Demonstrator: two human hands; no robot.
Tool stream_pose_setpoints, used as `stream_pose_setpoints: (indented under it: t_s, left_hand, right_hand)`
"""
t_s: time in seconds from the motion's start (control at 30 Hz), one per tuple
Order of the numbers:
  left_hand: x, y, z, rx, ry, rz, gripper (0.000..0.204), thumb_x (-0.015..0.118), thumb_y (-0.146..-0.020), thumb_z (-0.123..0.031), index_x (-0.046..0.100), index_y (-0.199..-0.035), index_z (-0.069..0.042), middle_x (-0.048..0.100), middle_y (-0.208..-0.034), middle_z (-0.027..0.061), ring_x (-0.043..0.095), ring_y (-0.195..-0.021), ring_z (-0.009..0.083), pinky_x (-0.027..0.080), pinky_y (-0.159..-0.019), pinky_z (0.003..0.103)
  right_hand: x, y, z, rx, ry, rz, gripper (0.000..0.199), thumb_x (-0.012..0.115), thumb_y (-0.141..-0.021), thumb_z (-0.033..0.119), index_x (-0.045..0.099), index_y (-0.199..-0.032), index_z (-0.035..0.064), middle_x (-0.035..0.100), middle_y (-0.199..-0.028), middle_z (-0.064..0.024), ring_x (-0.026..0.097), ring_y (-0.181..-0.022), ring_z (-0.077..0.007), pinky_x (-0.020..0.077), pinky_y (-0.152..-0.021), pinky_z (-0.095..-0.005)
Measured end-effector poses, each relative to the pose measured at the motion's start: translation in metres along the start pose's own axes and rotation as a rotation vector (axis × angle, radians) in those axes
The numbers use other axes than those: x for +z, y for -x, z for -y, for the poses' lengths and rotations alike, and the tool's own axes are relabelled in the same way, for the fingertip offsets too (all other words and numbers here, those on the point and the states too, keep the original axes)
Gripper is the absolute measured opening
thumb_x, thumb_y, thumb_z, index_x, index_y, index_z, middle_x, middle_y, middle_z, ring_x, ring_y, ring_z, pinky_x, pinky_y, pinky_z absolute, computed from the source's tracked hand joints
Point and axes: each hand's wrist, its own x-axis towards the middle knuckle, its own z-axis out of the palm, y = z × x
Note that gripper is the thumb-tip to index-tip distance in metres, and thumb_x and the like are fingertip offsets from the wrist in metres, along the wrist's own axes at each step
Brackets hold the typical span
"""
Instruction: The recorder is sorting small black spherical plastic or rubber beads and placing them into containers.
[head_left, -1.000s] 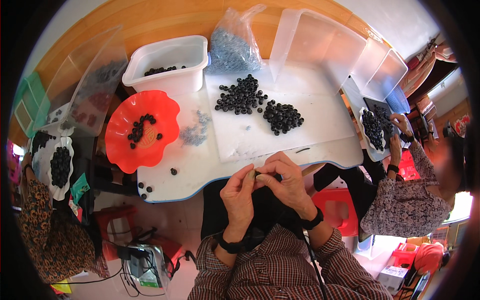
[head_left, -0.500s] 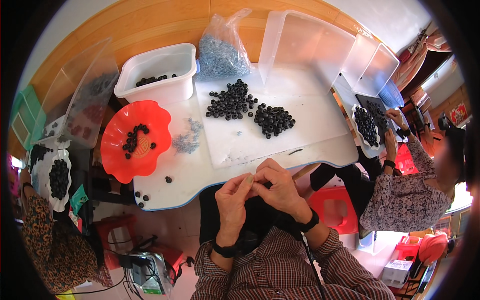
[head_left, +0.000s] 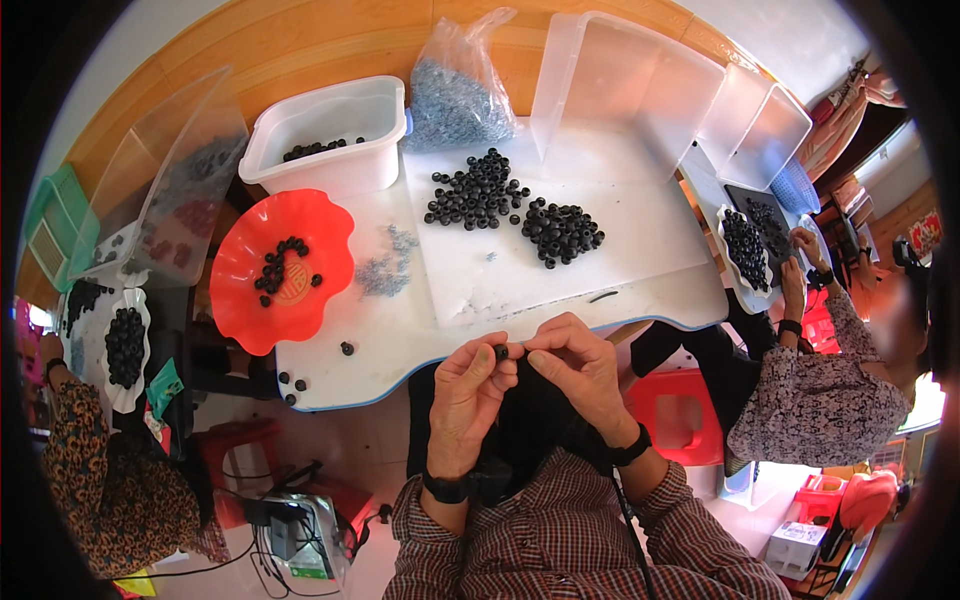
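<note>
Above my lap, at the table's front edge, my left hand (head_left: 466, 400) pinches a small round black bead (head_left: 501, 352) between thumb and fingers. Close beside it, my right hand (head_left: 580, 378) is closed in a pinch at the bead's right side; whatever lies between its fingertips is too small to make out. Beyond my hands, two piles of black beads (head_left: 562, 236) lie on a white board (head_left: 500, 290). To the left, a red scalloped plate (head_left: 237, 265) carries several more black beads. A few loose beads (head_left: 347, 348) sit near the table's left front corner.
A white tub (head_left: 350, 180) with black beads and a clear bag (head_left: 458, 110) of blue-grey bits stand at the back. Similar bits (head_left: 386, 264) lie scattered by the plate. A translucent bin (head_left: 620, 100) rests behind the board. People work at both sides, beside white scalloped trays (head_left: 125, 350).
My hands have drawn slightly apart at the fingertips, and the black bead in my left hand now shows. The whole view has shifted a little.
</note>
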Motion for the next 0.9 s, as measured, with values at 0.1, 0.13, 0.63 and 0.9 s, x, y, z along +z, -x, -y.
stream_pose_setpoints:
  t_s: [0.1,0.13,0.63,0.9]
  left_hand:
    - [-0.003,0.000,0.003,0.047,0.047,-0.017,0.022,0.059,-0.094,-0.007,0.062,-0.111,0.006,0.068,-0.095,0.0177,0.066,-0.074,0.0147,0.056,-0.068,0.024]
    - [-0.003,0.001,0.003,0.049,0.046,-0.018,0.022,0.059,-0.094,-0.007,0.062,-0.111,0.006,0.068,-0.095,0.0177,0.066,-0.074,0.0147,0.056,-0.068,0.024]
    - [0.021,-0.010,-0.088,0.855,-0.606,-0.632,0.022,0.061,-0.093,-0.008,0.063,-0.111,0.005,0.068,-0.093,0.0080,0.063,-0.075,0.0116,0.054,-0.071,0.025]
    - [0.014,-0.020,-0.131,0.955,-0.501,-0.681,0.033,0.057,-0.097,-0.017,0.057,-0.111,0.014,0.064,-0.100,0.0153,0.065,-0.091,0.0196,0.056,-0.088,0.031]
  right_hand:
    - [0.003,0.001,0.000,0.034,-0.035,0.006,0.012,0.066,-0.085,-0.002,0.068,-0.097,-0.0008,0.056,-0.099,-0.0049,0.056,-0.090,-0.0108,0.0466,-0.078,-0.0227]
    - [0.004,0.001,-0.001,0.034,-0.037,0.009,0.012,0.066,-0.085,-0.002,0.068,-0.097,-0.0008,0.056,-0.099,-0.0049,0.056,-0.090,-0.0108,0.0466,-0.078,-0.0227]
    - [0.003,-0.015,-0.020,-0.062,0.376,-0.056,0.008,0.068,-0.082,0.000,0.068,-0.090,0.0002,0.060,-0.083,-0.0045,0.057,-0.066,-0.0096,0.0457,-0.059,-0.0218]
    - [-0.014,-0.037,-0.034,-0.084,0.572,-0.193,0.009,0.067,-0.082,0.004,0.068,-0.090,0.0000,0.062,-0.082,-0.0125,0.059,-0.063,-0.0194,0.0471,-0.058,-0.0296]
